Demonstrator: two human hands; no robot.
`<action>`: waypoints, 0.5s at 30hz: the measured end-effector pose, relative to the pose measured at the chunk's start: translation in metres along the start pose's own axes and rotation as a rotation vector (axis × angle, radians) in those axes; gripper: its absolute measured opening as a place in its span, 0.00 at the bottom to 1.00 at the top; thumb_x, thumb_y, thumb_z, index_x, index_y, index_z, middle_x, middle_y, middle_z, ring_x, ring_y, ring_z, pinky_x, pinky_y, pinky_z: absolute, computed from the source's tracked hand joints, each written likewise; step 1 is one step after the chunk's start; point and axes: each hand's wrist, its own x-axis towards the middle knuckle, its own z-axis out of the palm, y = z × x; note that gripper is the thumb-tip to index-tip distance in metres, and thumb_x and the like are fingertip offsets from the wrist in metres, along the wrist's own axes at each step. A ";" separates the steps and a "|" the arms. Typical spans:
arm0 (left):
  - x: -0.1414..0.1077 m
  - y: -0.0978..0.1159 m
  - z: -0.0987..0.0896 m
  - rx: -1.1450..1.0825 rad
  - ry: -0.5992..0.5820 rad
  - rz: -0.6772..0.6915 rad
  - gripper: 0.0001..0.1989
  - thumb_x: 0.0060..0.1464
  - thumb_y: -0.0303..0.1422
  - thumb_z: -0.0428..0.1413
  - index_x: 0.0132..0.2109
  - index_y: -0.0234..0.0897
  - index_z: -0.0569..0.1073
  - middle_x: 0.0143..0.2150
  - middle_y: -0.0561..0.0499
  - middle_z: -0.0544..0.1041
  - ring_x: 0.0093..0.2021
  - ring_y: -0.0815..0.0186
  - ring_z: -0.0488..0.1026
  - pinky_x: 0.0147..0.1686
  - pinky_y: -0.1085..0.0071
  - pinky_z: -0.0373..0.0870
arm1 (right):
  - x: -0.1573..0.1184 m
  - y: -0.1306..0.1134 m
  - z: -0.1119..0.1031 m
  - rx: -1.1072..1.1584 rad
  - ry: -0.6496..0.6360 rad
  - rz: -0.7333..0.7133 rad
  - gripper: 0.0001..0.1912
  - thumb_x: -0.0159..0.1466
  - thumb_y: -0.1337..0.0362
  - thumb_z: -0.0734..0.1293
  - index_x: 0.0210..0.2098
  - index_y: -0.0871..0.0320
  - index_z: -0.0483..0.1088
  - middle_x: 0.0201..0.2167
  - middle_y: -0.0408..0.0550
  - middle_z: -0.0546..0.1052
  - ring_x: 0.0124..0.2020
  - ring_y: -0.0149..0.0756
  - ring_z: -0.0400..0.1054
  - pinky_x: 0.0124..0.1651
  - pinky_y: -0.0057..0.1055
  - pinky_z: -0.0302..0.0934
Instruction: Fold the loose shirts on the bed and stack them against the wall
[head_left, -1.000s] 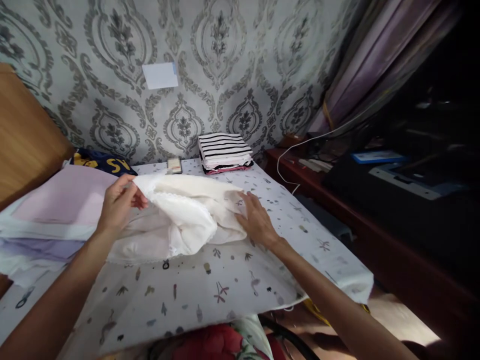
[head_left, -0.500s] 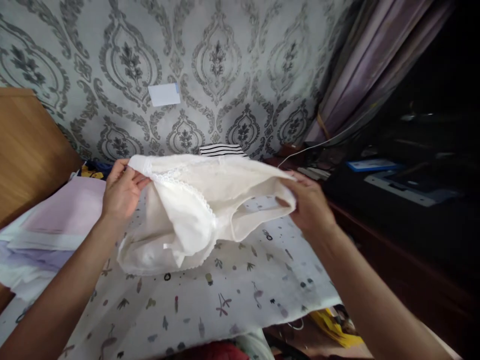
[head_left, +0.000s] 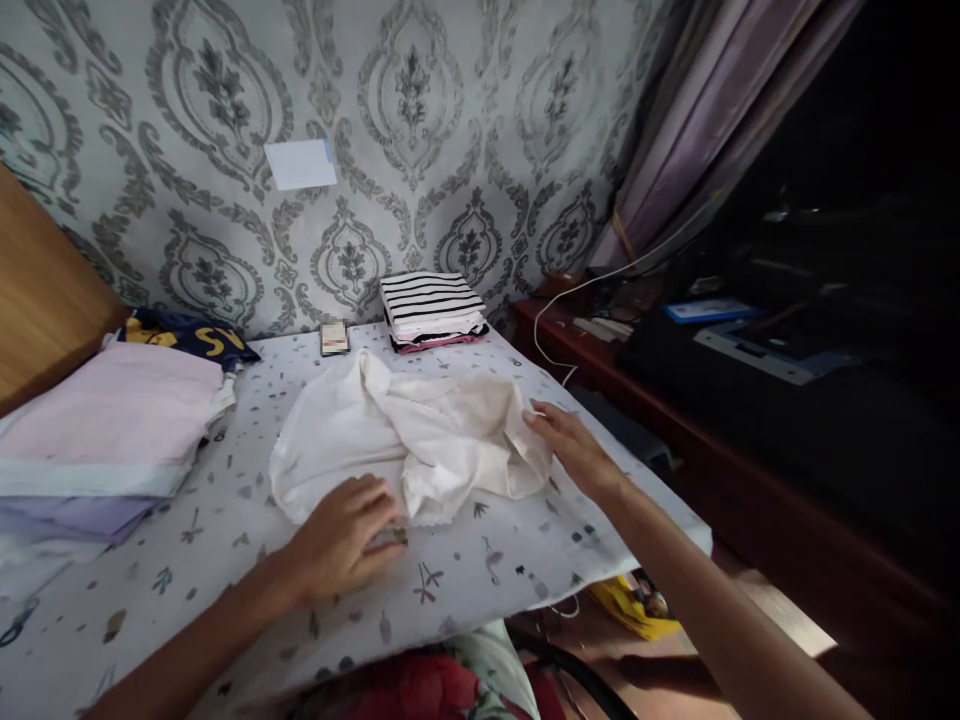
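White underpants [head_left: 465, 430] with lace trim lie loosely crumpled on a patterned cloth [head_left: 247, 570] that covers the table. Just in front of their lower edge, my left hand [head_left: 349, 535] hovers with the thumb apart from the curved fingers and nothing between them. At the right side of the underpants is my right hand [head_left: 574, 445], its fingers stretched out and touching the fabric's edge.
A folded stack with a striped top [head_left: 433, 305] stands at the back beside a small card-like box [head_left: 334, 338]. Folded pink and purple cloths [head_left: 127, 410] lie at left, near a navy garment [head_left: 187, 335]. A white cable [head_left: 592, 287] runs along the dark red furniture at right.
The underpants were held up stretched between both hands; now they lie on the table. My left hand has let go and moved down and right. My right hand has loosened and lowered slightly.
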 end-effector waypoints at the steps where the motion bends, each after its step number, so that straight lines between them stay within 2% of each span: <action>1: -0.005 0.003 0.008 0.071 -0.041 0.008 0.06 0.62 0.37 0.55 0.41 0.39 0.70 0.41 0.48 0.74 0.41 0.59 0.70 0.41 0.63 0.68 | -0.007 0.005 0.001 -0.098 0.080 -0.054 0.32 0.59 0.40 0.66 0.53 0.56 0.69 0.46 0.59 0.77 0.47 0.53 0.73 0.44 0.46 0.69; 3: -0.011 -0.001 0.019 0.192 -0.069 -0.017 0.03 0.62 0.31 0.54 0.42 0.38 0.71 0.43 0.47 0.74 0.42 0.57 0.71 0.43 0.61 0.68 | -0.024 0.013 0.005 -0.333 0.285 -0.223 0.35 0.59 0.41 0.67 0.57 0.57 0.66 0.54 0.63 0.73 0.57 0.58 0.66 0.52 0.54 0.65; 5: -0.013 -0.010 0.024 0.250 -0.065 -0.064 0.08 0.62 0.24 0.49 0.41 0.38 0.71 0.41 0.46 0.74 0.42 0.57 0.71 0.43 0.60 0.69 | -0.044 0.017 0.014 -0.521 0.373 -0.412 0.28 0.62 0.45 0.66 0.54 0.57 0.68 0.55 0.63 0.71 0.58 0.58 0.64 0.56 0.55 0.62; 7: -0.012 -0.018 0.022 0.204 -0.036 -0.114 0.12 0.63 0.23 0.44 0.39 0.38 0.71 0.39 0.47 0.74 0.40 0.58 0.72 0.41 0.62 0.69 | -0.062 0.023 0.027 -0.643 0.293 -0.522 0.21 0.65 0.48 0.65 0.49 0.56 0.71 0.50 0.60 0.74 0.53 0.55 0.67 0.54 0.51 0.63; 9: -0.010 -0.023 0.011 0.036 0.019 -0.191 0.11 0.65 0.28 0.44 0.38 0.39 0.70 0.36 0.49 0.74 0.37 0.60 0.72 0.37 0.65 0.69 | -0.072 0.028 0.037 -0.724 0.168 -0.522 0.16 0.66 0.51 0.65 0.45 0.55 0.72 0.45 0.57 0.76 0.48 0.52 0.69 0.49 0.48 0.65; 12: -0.010 -0.031 -0.023 -0.339 0.233 -0.383 0.09 0.64 0.38 0.49 0.37 0.41 0.70 0.29 0.55 0.72 0.29 0.65 0.69 0.28 0.72 0.66 | -0.069 0.030 0.038 -0.729 0.108 -0.472 0.12 0.68 0.57 0.60 0.40 0.54 0.73 0.43 0.56 0.78 0.46 0.51 0.70 0.47 0.48 0.65; 15: -0.021 -0.046 -0.075 -0.663 0.627 -0.549 0.11 0.56 0.43 0.57 0.38 0.41 0.68 0.25 0.58 0.70 0.24 0.69 0.67 0.24 0.75 0.64 | -0.055 0.007 0.016 -0.551 0.179 -0.412 0.15 0.68 0.55 0.58 0.35 0.54 0.73 0.38 0.55 0.79 0.42 0.51 0.72 0.46 0.48 0.65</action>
